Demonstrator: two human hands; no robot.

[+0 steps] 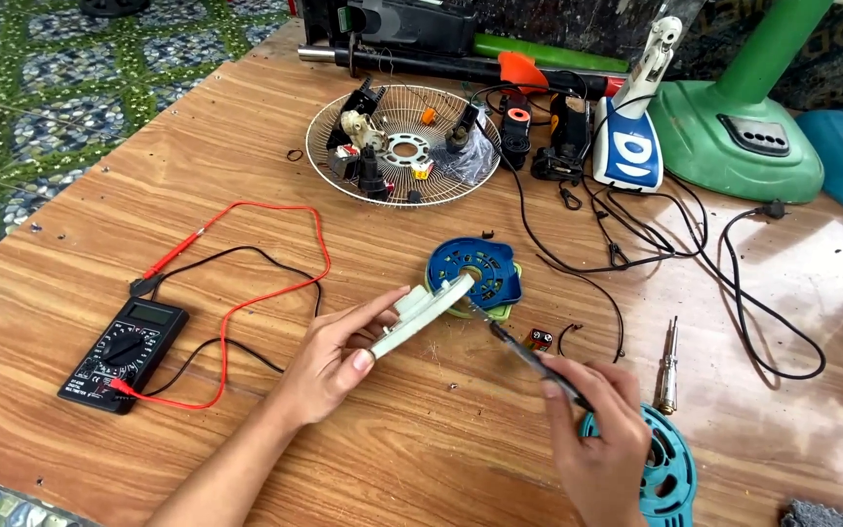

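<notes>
My left hand (329, 356) grips a flat white plastic piece (421, 312) above the wooden worktop (421, 459), its far end touching a round blue plastic disc (475, 273). My right hand (597, 434) pinches a thin dark probe (529, 356), tip near the white piece.

A flat cream-white plastic part (421, 314) was held tilted above the counter, its far end touching a round blue slotted plastic piece (477, 274). A thin dark probe (529, 359) pointed its tip at where the two met.
</notes>
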